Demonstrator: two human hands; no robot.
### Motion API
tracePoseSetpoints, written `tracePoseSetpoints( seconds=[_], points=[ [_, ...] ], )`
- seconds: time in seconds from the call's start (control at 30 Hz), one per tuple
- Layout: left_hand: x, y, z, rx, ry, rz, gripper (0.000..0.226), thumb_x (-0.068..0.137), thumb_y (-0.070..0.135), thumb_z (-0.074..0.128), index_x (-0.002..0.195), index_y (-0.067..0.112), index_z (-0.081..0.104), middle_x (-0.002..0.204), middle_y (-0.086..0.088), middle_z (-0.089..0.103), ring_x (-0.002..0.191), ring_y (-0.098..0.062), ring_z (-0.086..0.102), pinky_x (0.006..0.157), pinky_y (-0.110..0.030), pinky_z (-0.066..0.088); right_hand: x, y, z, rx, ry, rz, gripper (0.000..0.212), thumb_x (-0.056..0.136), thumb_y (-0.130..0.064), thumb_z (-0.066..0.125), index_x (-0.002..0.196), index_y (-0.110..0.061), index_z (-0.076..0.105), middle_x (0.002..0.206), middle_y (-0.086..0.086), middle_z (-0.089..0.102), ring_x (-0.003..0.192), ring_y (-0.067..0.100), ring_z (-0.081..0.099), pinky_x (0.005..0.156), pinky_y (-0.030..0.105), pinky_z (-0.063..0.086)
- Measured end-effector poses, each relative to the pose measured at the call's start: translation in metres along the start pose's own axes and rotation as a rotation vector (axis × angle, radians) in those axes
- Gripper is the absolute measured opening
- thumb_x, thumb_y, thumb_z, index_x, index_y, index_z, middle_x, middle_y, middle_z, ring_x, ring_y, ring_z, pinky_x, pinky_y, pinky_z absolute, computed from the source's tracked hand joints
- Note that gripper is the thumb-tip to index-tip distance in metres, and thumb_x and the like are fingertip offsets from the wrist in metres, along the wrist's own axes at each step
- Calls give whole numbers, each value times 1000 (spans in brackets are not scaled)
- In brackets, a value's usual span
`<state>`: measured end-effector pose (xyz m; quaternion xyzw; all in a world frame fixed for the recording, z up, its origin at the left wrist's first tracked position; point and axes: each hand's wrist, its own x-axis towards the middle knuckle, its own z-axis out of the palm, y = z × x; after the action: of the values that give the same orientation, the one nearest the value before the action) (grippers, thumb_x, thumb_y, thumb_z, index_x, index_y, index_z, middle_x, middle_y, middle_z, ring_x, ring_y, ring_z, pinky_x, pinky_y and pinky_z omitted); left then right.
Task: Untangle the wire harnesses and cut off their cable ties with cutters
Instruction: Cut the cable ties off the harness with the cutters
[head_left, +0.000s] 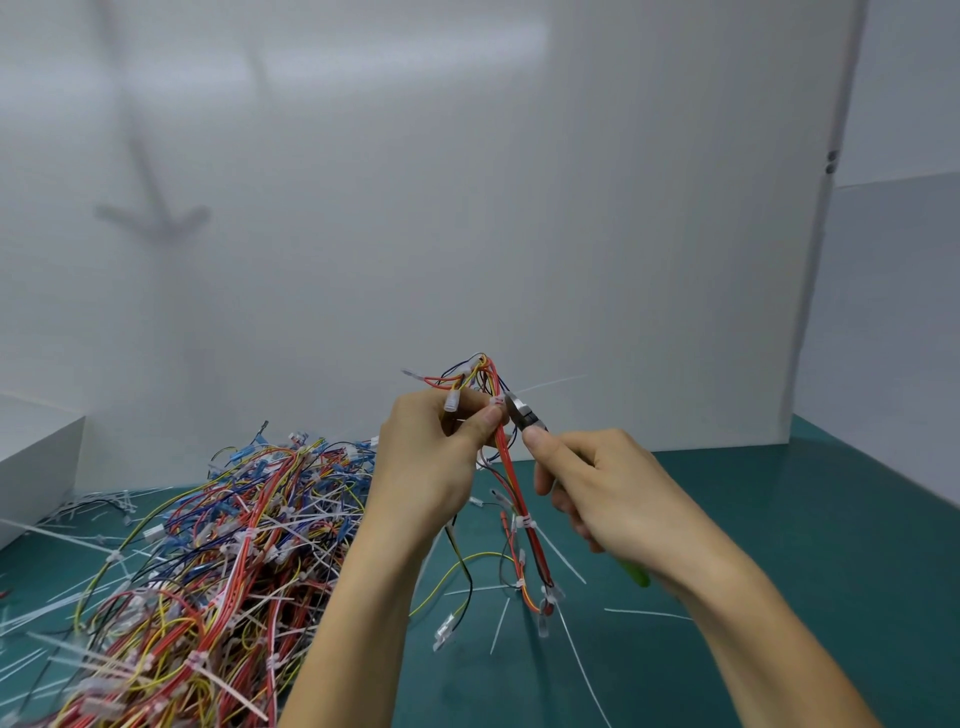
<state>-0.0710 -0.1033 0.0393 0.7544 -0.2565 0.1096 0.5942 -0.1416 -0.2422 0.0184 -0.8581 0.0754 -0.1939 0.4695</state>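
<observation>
The left hand (431, 467) holds one wire harness (508, 462) up in the air, over the middle of the tabletop (779, 571). Its thumb and fingers pinch the red wires just under a small white cable tie (497, 401). The rest of the harness hangs down, and its loose ends touch the tabletop.

The right hand (613, 493) has its fingers curled round the green handles of the cutters (525, 415). The sharp tip sits right beside the cable tie. I cannot tell if the blades are on the tie yet.

I think the step now is to snip this tie. To do it well, only the white plastic should go between the blades, not the red wires. The left thumb is very close to the tip, so it should stay back. One firm squeeze should do it.

More ties show lower down the same harness, so there is more to cut. A big pile of harnesses (218, 545) lies by the left edge of the tabletop. Cut-off ties (582, 660) lie near the front edge.
</observation>
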Motion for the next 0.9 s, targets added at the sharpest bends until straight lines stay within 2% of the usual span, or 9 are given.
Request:
tracePoseSetpoints(
  seconds=[0.2, 0.27, 0.33, 0.47, 0.53, 0.6, 0.7, 0.77, 0.9],
  points=[
    [0, -1, -1, -16, -6, 20, 14, 93, 13, 66, 81, 13, 74, 77, -6, 74, 82, -28, 69, 86, -47, 55, -2, -3, 0, 46, -24, 33, 56, 92, -66, 46, 68, -18, 63, 50, -7, 50, 49, 16, 44, 56, 33, 39],
    [0, -2, -1, -38, -3, 15, 13, 93, 13, 66, 82, 13, 74, 76, -4, 74, 76, -22, 68, 81, -39, 54, -3, -6, 1, 86, -41, 56, 57, 92, -64, 46, 67, -16, 63, 50, -7, 50, 48, 18, 45, 52, 31, 41],
    [0, -3, -1, -68, -3, 14, 13, 93, 13, 65, 84, 14, 74, 74, 1, 73, 69, -9, 65, 75, -28, 52, -5, -9, 1, 162, -44, 94, 56, 94, -62, 45, 68, -15, 63, 51, -5, 52, 46, 17, 47, 49, 31, 43],
    [2, -4, -3, -161, 4, 2, 14, 95, 11, 63, 89, 11, 75, 76, 4, 73, 66, 3, 64, 60, -7, 45, -5, -14, -1, 326, 49, 143, 55, 96, -57, 46, 76, -11, 67, 55, -2, 60, 47, 15, 51, 50, 31, 46],
    [3, -4, -6, -223, 20, -32, 15, 95, 12, 63, 88, 10, 76, 72, 6, 73, 65, 2, 64, 57, -6, 44, -6, -16, -6, 373, 73, 118, 50, 94, -55, 52, 80, -10, 69, 61, 0, 67, 48, 14, 51, 49, 30, 46],
    [4, -4, -8, -308, 27, -77, 15, 94, 12, 63, 88, 7, 75, 69, 6, 72, 62, 2, 63, 56, -8, 46, -9, -18, -10, 369, 45, 69, 36, 88, -48, 66, 82, -13, 71, 71, 0, 74, 48, 11, 51, 48, 26, 48],
    [4, -3, -7, -453, 14, -152, 16, 93, 10, 63, 83, 8, 75, 72, 3, 72, 63, -2, 63, 62, -14, 52, -13, -19, -10, 305, -27, -3, 16, 78, -30, 82, 80, -16, 74, 69, -3, 72, 50, 7, 51, 50, 19, 48],
    [4, -2, -6, -523, -1, -198, 15, 92, 9, 64, 81, 10, 75, 79, -1, 75, 67, -5, 65, 68, -17, 54, -12, -18, -6, 266, -32, -31, 12, 77, -23, 83, 79, -17, 74, 67, -2, 72, 49, 4, 53, 53, 20, 46],
    [4, 2, -7, -671, -66, -273, 12, 89, 3, 65, 83, 7, 74, 90, -8, 76, 71, -9, 68, 65, -16, 56, -10, -19, -1, 237, 15, -44, 9, 79, -16, 81, 80, -16, 72, 64, -5, 70, 50, 1, 56, 56, 24, 47]
  ],
)
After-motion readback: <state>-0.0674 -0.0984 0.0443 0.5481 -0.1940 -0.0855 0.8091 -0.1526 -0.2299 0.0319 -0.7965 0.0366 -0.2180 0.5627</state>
